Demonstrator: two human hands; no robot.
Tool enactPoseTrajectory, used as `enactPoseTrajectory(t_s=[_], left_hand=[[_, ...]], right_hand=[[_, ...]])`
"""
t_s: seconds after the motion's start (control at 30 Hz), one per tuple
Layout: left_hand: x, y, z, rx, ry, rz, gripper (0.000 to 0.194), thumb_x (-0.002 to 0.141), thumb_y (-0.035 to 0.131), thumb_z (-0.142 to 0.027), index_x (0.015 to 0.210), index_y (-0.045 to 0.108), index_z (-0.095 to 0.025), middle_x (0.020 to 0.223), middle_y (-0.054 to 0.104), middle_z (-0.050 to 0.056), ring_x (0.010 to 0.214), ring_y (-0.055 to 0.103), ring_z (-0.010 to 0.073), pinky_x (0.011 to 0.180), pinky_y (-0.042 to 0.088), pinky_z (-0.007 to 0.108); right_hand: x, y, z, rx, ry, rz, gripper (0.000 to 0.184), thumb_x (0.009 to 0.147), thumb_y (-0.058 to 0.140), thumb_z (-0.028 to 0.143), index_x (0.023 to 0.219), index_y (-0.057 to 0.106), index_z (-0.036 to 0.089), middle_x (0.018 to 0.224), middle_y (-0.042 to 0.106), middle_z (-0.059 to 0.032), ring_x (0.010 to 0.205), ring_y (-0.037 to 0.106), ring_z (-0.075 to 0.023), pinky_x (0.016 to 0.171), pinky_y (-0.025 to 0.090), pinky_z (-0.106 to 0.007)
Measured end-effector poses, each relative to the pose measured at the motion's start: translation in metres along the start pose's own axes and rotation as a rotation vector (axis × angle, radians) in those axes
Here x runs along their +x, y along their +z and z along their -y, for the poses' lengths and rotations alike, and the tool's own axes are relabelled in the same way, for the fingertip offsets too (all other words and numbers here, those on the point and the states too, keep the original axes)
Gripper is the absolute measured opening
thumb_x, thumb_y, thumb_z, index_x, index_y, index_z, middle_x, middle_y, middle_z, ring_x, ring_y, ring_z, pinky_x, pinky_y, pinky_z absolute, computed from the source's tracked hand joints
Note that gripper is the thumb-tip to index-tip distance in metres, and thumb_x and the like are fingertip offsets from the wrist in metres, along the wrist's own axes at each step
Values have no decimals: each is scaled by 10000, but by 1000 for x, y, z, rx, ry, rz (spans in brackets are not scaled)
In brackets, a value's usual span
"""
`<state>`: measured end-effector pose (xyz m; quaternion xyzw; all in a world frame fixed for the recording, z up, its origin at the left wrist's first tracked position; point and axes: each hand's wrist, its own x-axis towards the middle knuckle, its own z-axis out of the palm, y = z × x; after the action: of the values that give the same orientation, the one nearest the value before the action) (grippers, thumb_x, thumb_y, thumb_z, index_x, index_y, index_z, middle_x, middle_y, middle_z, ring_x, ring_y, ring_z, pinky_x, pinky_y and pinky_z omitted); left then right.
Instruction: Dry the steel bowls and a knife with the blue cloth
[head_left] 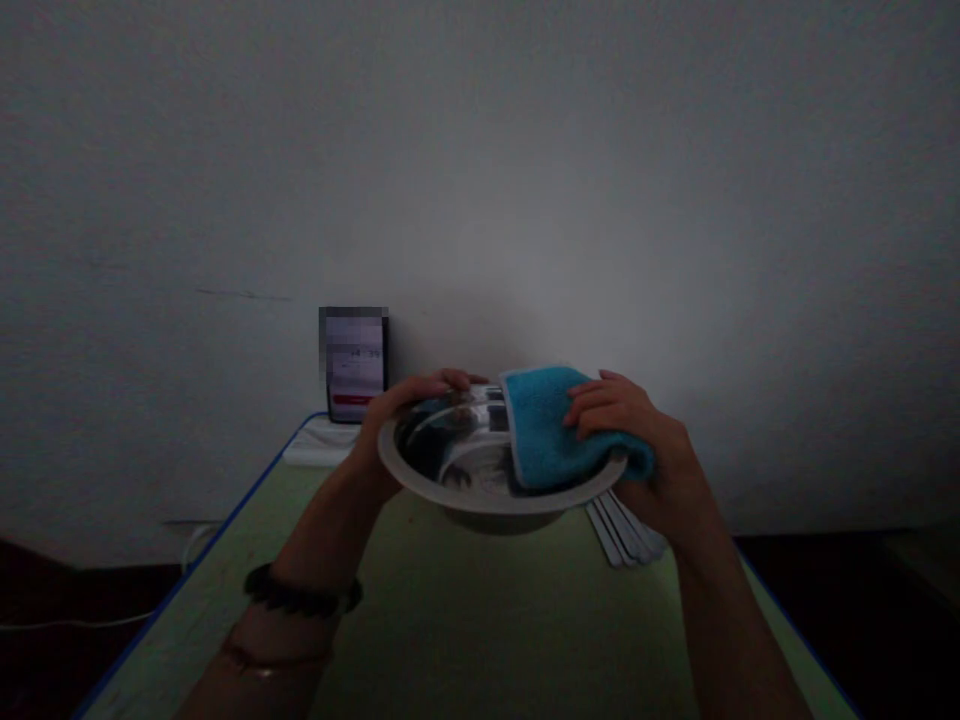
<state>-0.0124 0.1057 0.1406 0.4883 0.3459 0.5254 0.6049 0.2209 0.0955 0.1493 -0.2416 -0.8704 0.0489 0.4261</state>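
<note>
A shiny metal basin point(480, 495) is held up above the table, tilted so its inside faces me. My left hand point(397, 420) grips its left side, fingers over the far rim. On the right, my right hand point(630, 430) is closed on a blue cloth point(547, 420) with a pale edge, which lies folded over the basin's right rim and inner wall. The right fingertips press the cloth from above; its thumb is hidden behind the basin.
The green table point(495, 620) has a blue edge and stands against a grey wall point(480, 180). A phone or tablet point(357, 370) is propped at the back left on a white base point(319, 442). Several flat metallic strips point(622, 530) lie under the right hand.
</note>
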Motion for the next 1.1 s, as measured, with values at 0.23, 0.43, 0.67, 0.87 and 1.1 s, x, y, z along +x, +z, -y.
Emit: enactPoseTrajectory(t_s=[0.23,0.43,0.67,0.87,1.1], left_hand=[[-9,-16,3,411,-198,89,369,741,578,-351,1079,570,-205,1051,635,60,937,592,230,815,451,351],[-7,-6,1,583,-93,18,359,789,483,-433,1015,569,-167,974,650,73,883,605,227,768,472,349],[-7,-7,-6,1058,58,-16,337,823,390,-406,948,589,-165,925,655,97,872,598,247,748,452,352],[-6,1,-4,1259,78,7,381,851,326,-378,1019,576,-146,1006,644,122,930,592,252,773,441,346],[-6,5,-1,1352,97,-65,358,859,314,-325,1048,542,-124,994,639,144,909,598,258,748,433,340]], right_hand=[[-2,-7,1,30,82,137,329,706,442,-9,870,608,223,1140,552,-30,1181,411,-176,1003,326,-382],[-8,-5,-6,39,329,64,587,699,441,10,1198,498,313,1315,343,-48,1178,388,-200,953,365,-395],[-12,-8,-20,465,475,140,350,867,290,196,952,626,248,1205,537,-16,1131,464,-183,964,347,-407],[-4,20,-13,207,786,2,307,778,507,455,937,493,193,849,615,-36,734,588,-156,617,465,-289],[-6,33,-17,-69,732,260,347,778,504,431,985,549,156,940,622,-111,816,585,-206,672,433,-323]])
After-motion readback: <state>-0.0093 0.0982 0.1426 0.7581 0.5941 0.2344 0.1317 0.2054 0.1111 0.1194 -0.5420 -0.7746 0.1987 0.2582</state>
